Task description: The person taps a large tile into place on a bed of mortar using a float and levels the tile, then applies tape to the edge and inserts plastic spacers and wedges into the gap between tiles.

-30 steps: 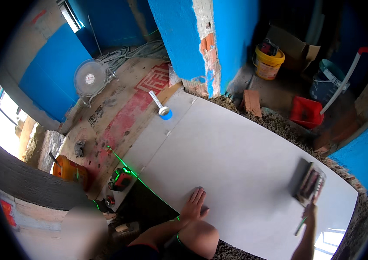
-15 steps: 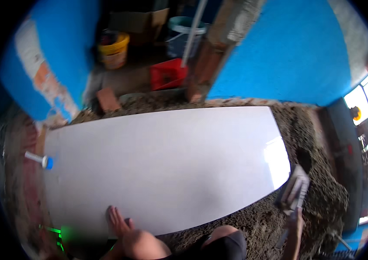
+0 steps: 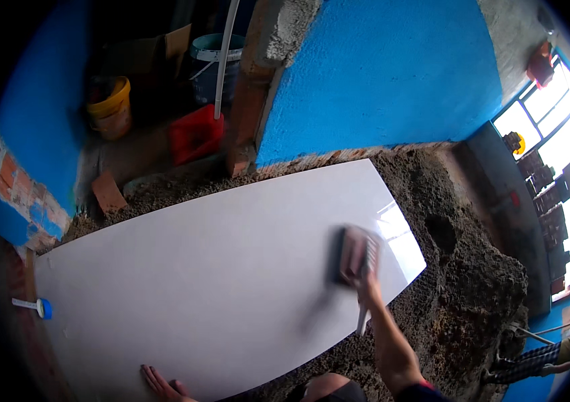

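- Rubber float (image 3: 354,256), blurred, sat over the right part of the big white tile (image 3: 218,281), which lay on the mortar bed (image 3: 473,288)
- Right hand (image 3: 367,289) had its grip closed around the float's handle
- Left hand (image 3: 163,385) lay flat, fingers spread, on the tile's near edge
- Blue-capped tool (image 3: 37,307) rested by the tile's left end

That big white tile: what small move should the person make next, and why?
Probably bring the blurred flat tool in the right hand down onto the tile near its right end. That end borders loose mortar, and the left hand rests on the near edge.
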Motion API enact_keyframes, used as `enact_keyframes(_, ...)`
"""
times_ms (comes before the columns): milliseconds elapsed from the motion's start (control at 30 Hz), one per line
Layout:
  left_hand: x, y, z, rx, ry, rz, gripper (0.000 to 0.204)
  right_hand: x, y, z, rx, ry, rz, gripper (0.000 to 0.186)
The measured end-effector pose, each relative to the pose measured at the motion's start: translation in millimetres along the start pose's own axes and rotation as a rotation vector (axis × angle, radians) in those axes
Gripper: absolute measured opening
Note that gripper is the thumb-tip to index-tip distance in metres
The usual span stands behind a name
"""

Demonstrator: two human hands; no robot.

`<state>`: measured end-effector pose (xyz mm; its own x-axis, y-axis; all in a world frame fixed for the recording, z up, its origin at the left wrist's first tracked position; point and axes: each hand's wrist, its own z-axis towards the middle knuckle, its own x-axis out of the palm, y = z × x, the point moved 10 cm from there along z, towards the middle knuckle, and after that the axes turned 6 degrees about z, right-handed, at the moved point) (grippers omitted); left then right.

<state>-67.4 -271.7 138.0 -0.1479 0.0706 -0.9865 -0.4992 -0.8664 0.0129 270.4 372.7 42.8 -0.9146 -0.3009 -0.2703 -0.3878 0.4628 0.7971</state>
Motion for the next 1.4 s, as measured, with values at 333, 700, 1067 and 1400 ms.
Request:
enact_keyframes(333,41,30,-38,-0.051,-0.268,-0.154,0.060,137,7,47,-0.002,0.204,-0.176,0.060)
enact_keyframes(700,86,65,-53,-0.141,0.040,-0.215,0.081,32,-70,-67,0.030,0.103,-0.163,0.064)
enact_keyframes(1067,105,68,-55,-0.186,0.124,-0.225,0.081,65,-74,-64,0.132,0.106,-0.323,0.060)
enact_keyframes(1400,71,83,-52,-0.293,-0.025,-0.216,0.078,283,20,22,-0.139,0.442,-0.490,0.055)
